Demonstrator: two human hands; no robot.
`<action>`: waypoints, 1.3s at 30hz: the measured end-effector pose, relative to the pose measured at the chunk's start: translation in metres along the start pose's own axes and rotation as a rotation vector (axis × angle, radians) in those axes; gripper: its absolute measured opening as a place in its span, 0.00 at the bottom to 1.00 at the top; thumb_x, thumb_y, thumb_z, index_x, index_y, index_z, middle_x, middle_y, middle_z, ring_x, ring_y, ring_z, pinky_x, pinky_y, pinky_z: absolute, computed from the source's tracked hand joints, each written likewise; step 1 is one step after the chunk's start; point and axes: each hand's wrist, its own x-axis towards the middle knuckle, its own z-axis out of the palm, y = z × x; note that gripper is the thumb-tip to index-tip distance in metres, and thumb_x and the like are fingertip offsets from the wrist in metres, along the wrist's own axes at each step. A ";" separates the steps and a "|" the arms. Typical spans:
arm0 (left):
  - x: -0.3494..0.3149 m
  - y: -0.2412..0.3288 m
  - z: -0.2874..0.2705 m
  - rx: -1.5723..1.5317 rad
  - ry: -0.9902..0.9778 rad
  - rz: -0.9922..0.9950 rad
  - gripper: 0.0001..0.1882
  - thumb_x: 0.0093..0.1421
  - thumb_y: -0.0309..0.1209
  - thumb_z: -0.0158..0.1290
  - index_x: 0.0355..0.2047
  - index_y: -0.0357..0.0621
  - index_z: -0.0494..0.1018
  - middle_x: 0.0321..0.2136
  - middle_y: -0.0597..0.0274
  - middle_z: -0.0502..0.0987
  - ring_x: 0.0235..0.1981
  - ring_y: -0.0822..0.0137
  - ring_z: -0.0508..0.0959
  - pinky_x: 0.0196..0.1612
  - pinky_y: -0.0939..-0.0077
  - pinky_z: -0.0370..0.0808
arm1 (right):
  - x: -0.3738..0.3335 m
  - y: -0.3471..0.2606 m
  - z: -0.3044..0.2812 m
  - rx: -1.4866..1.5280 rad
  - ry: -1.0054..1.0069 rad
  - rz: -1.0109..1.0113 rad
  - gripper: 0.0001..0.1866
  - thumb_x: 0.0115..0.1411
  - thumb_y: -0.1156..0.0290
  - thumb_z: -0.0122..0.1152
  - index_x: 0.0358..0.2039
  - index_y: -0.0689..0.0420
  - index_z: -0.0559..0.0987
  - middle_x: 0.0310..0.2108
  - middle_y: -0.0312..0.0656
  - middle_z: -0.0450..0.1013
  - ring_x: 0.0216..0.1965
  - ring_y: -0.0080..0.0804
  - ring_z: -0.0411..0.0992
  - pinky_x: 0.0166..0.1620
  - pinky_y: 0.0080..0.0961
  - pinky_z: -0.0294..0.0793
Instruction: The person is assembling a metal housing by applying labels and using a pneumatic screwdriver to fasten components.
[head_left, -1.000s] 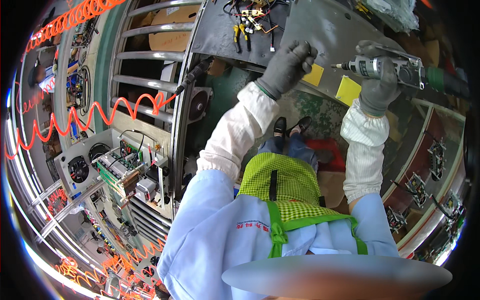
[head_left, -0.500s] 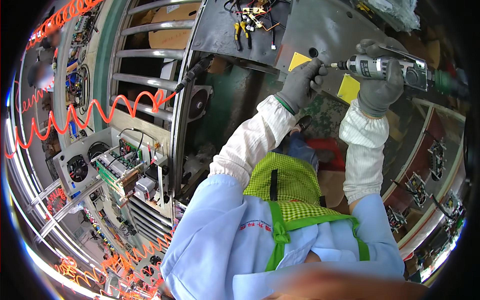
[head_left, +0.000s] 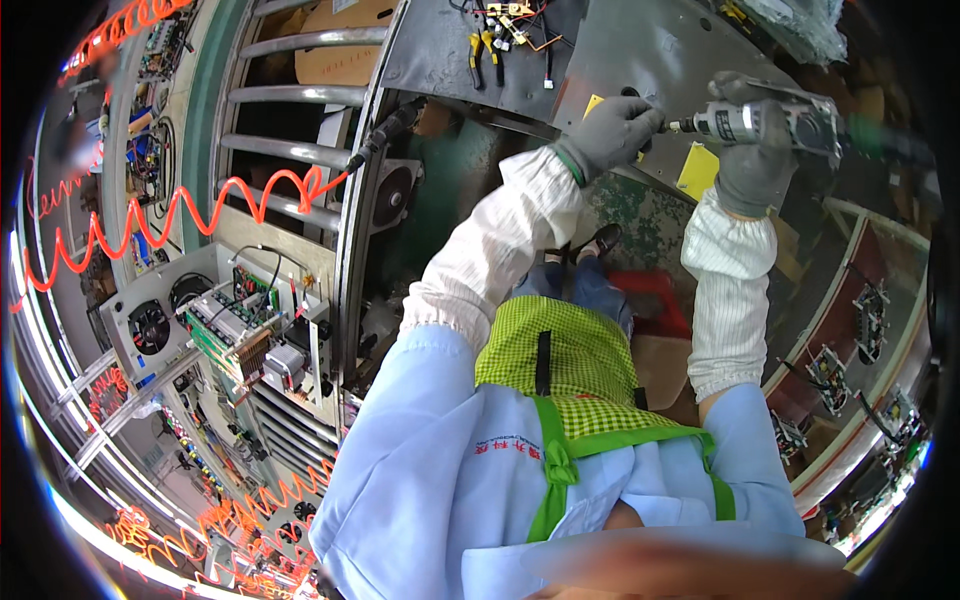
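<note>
By the near edge of the grey surface (head_left: 650,45), a power screwdriver (head_left: 735,122) is gripped in the gloved right hand (head_left: 752,172). The gloved left hand (head_left: 610,135) curls at its tip; I cannot tell what it grips. A yellow card (head_left: 697,172) shows at that edge.

metallic-looking driver (head_left: 733,122) (smooth), shiny metal rollers (head_left: 300,95)

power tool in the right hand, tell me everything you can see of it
The power tool has a grey, metallic-looking, roughly cylindrical body, a slim tip and a blurred green section behind. The gloved right hand grips it roughly sideways, tip toward the gloved left hand; whether they touch is unclear. In the picture, a yellow piece shows below its front.
</note>
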 end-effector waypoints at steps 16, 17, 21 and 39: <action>0.057 -0.030 -0.018 0.736 -0.077 0.165 0.16 0.59 0.44 0.52 0.38 0.48 0.80 0.34 0.53 0.81 0.37 0.51 0.79 0.43 0.61 0.75 | 0.000 0.030 0.023 0.124 0.067 -0.108 0.03 0.55 0.75 0.61 0.30 0.60 0.79 0.30 0.37 0.78 0.28 0.24 0.75 0.31 0.20 0.75; 0.057 -0.031 -0.018 0.737 -0.073 0.162 0.16 0.59 0.44 0.52 0.38 0.48 0.80 0.34 0.53 0.81 0.37 0.51 0.79 0.43 0.61 0.75 | 0.000 0.029 0.023 0.142 0.066 -0.087 0.03 0.55 0.75 0.62 0.30 0.60 0.79 0.31 0.37 0.78 0.28 0.25 0.75 0.32 0.20 0.75; 0.056 -0.026 -0.016 0.736 -0.090 0.166 0.17 0.59 0.45 0.52 0.38 0.48 0.80 0.34 0.53 0.81 0.37 0.51 0.79 0.43 0.61 0.75 | -0.009 0.034 0.023 0.174 0.080 -0.118 0.05 0.54 0.76 0.63 0.32 0.59 0.77 0.30 0.36 0.76 0.27 0.23 0.74 0.31 0.20 0.74; 0.045 -0.016 -0.036 0.805 0.062 0.230 0.17 0.59 0.45 0.52 0.36 0.47 0.80 0.31 0.54 0.81 0.34 0.52 0.80 0.40 0.62 0.75 | -0.022 0.022 0.032 0.093 0.030 0.011 0.16 0.51 0.68 0.70 0.38 0.60 0.76 0.32 0.35 0.76 0.28 0.20 0.73 0.32 0.19 0.75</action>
